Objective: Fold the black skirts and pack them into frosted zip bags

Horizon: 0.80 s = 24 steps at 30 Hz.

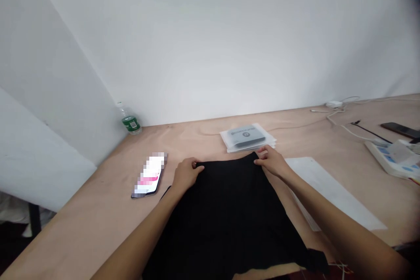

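Left grip (187, 174) and right grip (271, 162) are clamping the far edge of a black cloth (223, 223) lying on the counter (85, 223), just short of a bagged packet (247, 138).

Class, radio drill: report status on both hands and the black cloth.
Left hand, right hand: both on far edge of black cloth. Smartphone beside left hand, apart.

a pale plywood table (82, 232) meets a white wall (210, 39). a green-labelled plastic water bottle (130, 121) stands in the far left corner, a smartphone with a pixelated screen (149, 176) lies left, a stack of clear plastic packets (247, 138) lies far, and a white power strip (389, 157) sits right, beside a white paper sheet (331, 194).
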Each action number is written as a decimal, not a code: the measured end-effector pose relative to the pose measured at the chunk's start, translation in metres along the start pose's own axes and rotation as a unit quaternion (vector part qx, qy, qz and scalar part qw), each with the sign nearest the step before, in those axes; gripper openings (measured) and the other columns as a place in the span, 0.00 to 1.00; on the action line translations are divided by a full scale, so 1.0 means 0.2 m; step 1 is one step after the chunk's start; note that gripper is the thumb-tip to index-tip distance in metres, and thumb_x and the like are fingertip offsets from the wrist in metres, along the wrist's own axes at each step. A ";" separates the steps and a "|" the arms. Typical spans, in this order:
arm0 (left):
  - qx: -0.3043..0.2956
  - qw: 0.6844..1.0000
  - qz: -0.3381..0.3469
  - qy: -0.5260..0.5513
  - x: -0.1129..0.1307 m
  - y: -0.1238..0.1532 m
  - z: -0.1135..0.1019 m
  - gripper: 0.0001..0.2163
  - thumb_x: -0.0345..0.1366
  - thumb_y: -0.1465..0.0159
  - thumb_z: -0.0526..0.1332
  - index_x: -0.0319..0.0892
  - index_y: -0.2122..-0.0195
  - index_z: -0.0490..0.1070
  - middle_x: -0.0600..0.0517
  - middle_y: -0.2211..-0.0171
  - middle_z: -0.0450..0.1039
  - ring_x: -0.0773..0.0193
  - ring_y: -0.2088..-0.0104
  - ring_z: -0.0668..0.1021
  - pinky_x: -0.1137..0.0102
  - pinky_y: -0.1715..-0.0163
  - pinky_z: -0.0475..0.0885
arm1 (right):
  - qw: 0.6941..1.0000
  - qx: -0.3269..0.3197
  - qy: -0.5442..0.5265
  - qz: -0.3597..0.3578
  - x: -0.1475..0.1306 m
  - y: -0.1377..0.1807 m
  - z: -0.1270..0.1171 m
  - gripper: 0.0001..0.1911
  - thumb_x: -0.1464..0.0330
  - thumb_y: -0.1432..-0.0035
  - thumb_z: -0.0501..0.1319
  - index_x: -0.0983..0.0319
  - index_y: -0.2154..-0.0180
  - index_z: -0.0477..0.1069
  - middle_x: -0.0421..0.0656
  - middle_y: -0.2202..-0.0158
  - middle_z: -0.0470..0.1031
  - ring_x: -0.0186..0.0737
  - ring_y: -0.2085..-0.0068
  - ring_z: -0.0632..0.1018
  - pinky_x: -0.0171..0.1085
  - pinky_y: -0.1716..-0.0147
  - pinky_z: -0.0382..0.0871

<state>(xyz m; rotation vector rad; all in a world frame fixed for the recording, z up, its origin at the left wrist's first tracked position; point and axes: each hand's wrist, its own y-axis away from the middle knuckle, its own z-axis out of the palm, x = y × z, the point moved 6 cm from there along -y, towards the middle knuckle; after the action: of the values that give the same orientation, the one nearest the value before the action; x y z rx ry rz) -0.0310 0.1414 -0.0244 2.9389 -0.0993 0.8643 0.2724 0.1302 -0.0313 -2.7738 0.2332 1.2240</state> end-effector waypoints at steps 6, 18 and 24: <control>0.024 1.000 0.015 -0.004 0.06 0.07 -0.13 0.14 0.39 0.42 0.59 0.40 0.57 0.69 0.48 0.60 0.73 0.60 0.61 0.75 0.68 0.61 0.68 | 0.999 0.000 0.032 -0.024 -0.05 0.07 -0.06 0.13 0.64 0.55 0.61 0.59 0.65 0.64 0.41 0.68 0.73 0.39 0.67 0.73 0.36 0.67 0.62; -0.111 0.993 0.005 -0.027 -0.03 0.48 -0.23 0.11 0.40 0.50 0.61 0.45 0.67 0.74 0.54 0.71 0.74 0.61 0.70 0.74 0.71 0.72 0.64 | 0.977 -0.210 -0.007 -0.020 -0.01 0.37 -0.05 0.12 0.65 0.58 0.64 0.62 0.68 0.72 0.36 0.79 0.64 0.34 0.76 0.67 0.33 0.75 0.60; -0.134 0.988 0.075 0.012 -0.03 0.79 -0.30 0.05 0.33 0.49 0.60 0.49 0.72 0.73 0.58 0.72 0.73 0.65 0.71 0.72 0.72 0.71 0.64 | 0.924 -0.354 -0.033 -0.139 -0.08 0.66 -0.21 0.08 0.71 0.48 0.57 0.57 0.71 0.75 0.41 0.63 0.70 0.36 0.63 0.72 0.36 0.63 0.64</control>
<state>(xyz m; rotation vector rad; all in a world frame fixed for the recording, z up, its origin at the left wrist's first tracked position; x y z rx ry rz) -0.0819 -0.0101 0.0303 2.6959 -0.4059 0.8311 0.2689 -0.0056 0.0054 -3.1448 -0.7318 1.5468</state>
